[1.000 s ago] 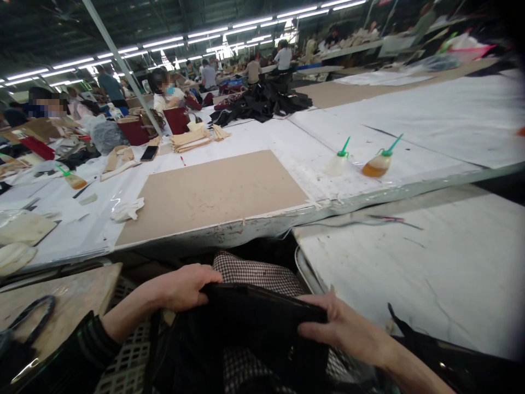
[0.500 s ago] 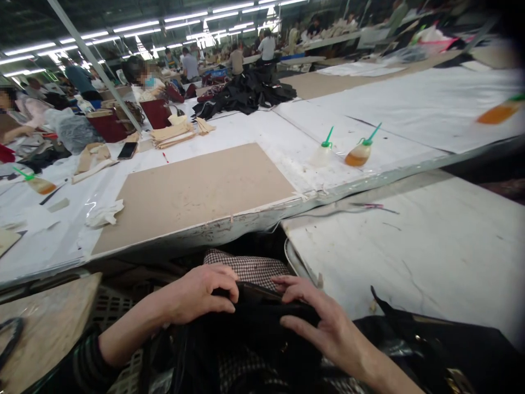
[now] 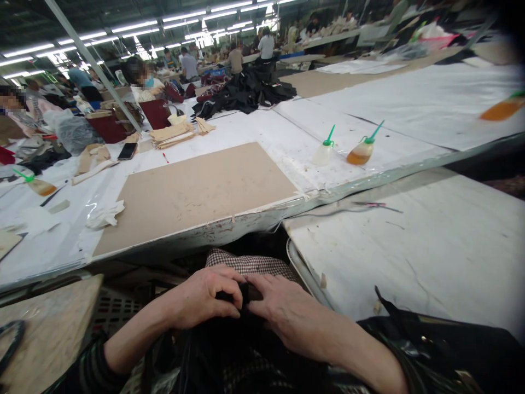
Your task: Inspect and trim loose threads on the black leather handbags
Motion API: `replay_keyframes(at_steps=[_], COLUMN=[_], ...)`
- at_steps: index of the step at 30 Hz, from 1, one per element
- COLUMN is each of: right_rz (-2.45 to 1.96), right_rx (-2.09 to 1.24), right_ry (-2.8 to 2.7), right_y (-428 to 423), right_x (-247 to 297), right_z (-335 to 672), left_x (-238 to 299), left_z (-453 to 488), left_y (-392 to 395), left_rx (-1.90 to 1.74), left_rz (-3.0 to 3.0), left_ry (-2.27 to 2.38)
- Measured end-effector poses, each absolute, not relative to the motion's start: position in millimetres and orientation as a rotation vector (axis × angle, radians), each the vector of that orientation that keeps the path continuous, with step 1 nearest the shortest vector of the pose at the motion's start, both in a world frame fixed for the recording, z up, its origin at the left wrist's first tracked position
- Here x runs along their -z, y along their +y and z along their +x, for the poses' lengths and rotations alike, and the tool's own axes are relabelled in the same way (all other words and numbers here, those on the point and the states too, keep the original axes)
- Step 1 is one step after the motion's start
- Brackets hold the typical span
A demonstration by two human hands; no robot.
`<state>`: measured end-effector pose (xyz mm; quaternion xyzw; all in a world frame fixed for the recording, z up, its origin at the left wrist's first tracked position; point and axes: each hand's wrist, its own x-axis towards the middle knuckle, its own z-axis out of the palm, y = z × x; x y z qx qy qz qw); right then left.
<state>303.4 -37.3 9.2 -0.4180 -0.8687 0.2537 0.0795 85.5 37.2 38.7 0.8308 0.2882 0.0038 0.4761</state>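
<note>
Both hands were on the black piece [image 3: 225, 342], low in front of the person, short of the bench [image 3: 246, 129] edge. Left hand [image 3: 199, 298]: grip closed on its upper edge, fingers curled over. Right hand [image 3: 289, 314]: grip closed on the same edge, fingertips right beside the left's; touching or not, couldn't tell. Fold between them too dark to read. Checked cloth [image 3: 250, 265] showed just beyond the hands. Bench carried a tan board [image 3: 197, 191], with a clear bottle [image 3: 323, 155] and an amber-filled bottle [image 3: 360, 154] to its right, phone [image 3: 127, 151] past its far left corner. Second black piece [image 3: 459, 347] lay near the right forearm, perforated crate [image 3: 117, 307] by the left.
</note>
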Motion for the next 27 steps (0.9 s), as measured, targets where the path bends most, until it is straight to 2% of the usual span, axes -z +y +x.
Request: replay_keyframes(at_steps=[5, 7, 11, 19, 27], right_rz=[-0.998, -1.023, -1.280, -1.394, -1.515], right_rx=[-0.992, -1.033, -0.842, -0.356, -0.358], right_ry=[-2.661, -2.559, -2.284, -2.104, -2.249], right_y=[-11.1, -12.2, -38.5, -70.0, -56.0], right_x=[-17.3, -21.7, -19.2, 8.2, 5.5], right_z=[304.2, 313.8, 333.5, 318.8, 309.6], left_x=[-38.8, -39.9, -38.7, -37.4, -34.5], left_z=[80.5, 78.2, 74.3, 80.5, 85.8], left_y=[36.3, 36.2, 37.3, 37.1, 36.4], left_rx=[-0.042, -0.049, -0.064, -0.062, -0.083], left_rz=[2.020, 2.010, 2.000, 2.005, 2.024], left_ry=[0.726, 0.746, 0.809, 0.822, 0.840])
